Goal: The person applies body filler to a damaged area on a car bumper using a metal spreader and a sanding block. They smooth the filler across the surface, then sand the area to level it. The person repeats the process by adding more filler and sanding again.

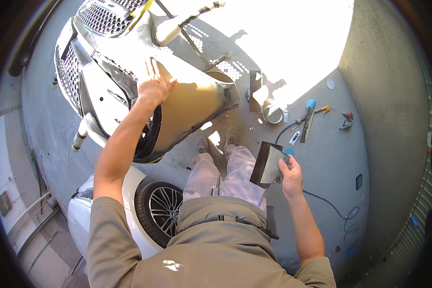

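A car bumper [192, 103], bare and tan-grey over its side and white toward the grille, stands propped up in front of me at the left. My left hand [154, 87] lies on its upper side, fingers stretched out against the surface. Lower down at the right, my right hand [293, 178] pinches a flat metal spreader [275, 167] between thumb and fingers. Behind the spreader, in the same grip, is a wider dark flat plate [260, 162].
A white car with a black-spoked wheel [164, 207] stands close at my left. On the floor lie an open tin [272, 114], a tube [294, 138], a long flat blade [307, 125], a dark hose [285, 128] and a red-topped tool [347, 120]. Strong sunlight covers the far floor.
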The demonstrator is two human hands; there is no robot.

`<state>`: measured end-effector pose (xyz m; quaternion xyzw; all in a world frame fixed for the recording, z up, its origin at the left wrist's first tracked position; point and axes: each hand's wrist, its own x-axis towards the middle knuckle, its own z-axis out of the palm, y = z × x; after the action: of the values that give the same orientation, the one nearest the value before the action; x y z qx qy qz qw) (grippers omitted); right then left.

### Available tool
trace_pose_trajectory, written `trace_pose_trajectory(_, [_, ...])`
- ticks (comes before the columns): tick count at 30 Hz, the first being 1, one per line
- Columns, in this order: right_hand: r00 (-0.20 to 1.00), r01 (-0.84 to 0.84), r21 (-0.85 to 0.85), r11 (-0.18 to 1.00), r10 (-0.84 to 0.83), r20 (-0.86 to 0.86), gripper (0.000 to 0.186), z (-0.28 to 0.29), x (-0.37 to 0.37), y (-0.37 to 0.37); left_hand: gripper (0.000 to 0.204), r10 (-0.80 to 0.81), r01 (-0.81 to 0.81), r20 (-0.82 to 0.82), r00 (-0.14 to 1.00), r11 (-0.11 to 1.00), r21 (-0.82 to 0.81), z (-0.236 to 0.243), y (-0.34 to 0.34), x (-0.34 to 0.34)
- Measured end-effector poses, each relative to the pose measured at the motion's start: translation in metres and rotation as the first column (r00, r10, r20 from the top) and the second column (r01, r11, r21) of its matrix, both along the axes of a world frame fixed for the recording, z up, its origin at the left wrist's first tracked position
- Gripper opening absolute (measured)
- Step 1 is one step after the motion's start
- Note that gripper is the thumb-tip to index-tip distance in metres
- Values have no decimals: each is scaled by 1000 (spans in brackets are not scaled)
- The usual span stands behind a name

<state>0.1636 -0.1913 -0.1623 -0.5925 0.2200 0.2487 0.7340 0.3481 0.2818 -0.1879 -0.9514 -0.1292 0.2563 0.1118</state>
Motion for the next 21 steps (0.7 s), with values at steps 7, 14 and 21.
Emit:
trace_pose_trajectory(7, [995,99,-8,995,-100,-27,15,3,-67,38,94,-760,685,-86,644,623,-377,-64,-86,-97])
trace_pose_trajectory(14, [986,163,-24,986,-163,35,11,12,-92,78,79,-462,465,204,863,885,37,6,161,-12])
trace_pose_trajectory(21, [988,126,103,987,-134,72,17,12,-100,117,62,-180,385,523,833,867,-316,71,145,-70])
